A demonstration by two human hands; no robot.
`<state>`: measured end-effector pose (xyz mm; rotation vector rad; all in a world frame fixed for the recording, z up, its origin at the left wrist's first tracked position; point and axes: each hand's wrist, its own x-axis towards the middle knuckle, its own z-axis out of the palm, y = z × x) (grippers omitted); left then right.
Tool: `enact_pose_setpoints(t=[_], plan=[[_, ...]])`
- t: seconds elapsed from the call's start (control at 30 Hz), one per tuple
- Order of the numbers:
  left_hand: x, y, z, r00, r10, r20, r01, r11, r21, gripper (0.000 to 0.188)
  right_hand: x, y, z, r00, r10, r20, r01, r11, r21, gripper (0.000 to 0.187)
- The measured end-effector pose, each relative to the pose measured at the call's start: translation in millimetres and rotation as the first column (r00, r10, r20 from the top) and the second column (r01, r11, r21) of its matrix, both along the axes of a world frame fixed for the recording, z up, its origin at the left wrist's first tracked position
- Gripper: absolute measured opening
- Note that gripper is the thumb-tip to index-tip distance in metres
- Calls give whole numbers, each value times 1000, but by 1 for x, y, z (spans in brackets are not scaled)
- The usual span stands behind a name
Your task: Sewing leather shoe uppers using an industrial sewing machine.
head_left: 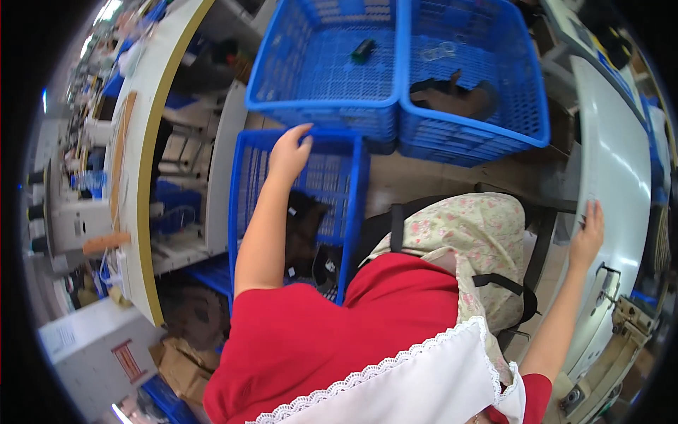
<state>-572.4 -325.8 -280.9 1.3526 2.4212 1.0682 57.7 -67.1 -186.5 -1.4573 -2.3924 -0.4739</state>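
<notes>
My left hand (289, 154) is over the far end of a near blue plastic crate (359, 191), fingers apart and nothing in them. Whether it touches the rim I cannot tell. Dark pieces (305, 230) with small white tags lie inside that crate, partly covered by my forearm. On the right, my right hand (587, 237) rests with outstretched fingers at the edge of a white tabletop (616, 162); it holds nothing that I can see.
Two more blue crates stand ahead: the left crate (321, 104) holds a small green object (364, 51), the right crate (487, 140) dark pieces (459, 99). A yellow-edged bench (159, 134) runs along the left. A white box (99, 350) and brown paper (185, 367) are lower left.
</notes>
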Motion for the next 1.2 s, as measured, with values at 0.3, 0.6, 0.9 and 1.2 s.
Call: enact_pose_setpoints(t=[0.3,0.6,0.9,1.2], plan=[[75,-317,-306,617,688,382,-23,501,-865,38,79,54,-22,986,20,-165,-54,977,-208,52],[193,-232,-382,490,675,551,145,560,-815,55,75,80,56,977,-151,150,201,884,-421,37],[181,-197,-367,611,698,373,78,416,-906,42,54,51,126,962,-43,271,127,945,-301,33],[162,-195,-372,543,788,292,-2,349,-937,34,32,27,181,943,-61,327,130,972,-193,32]])
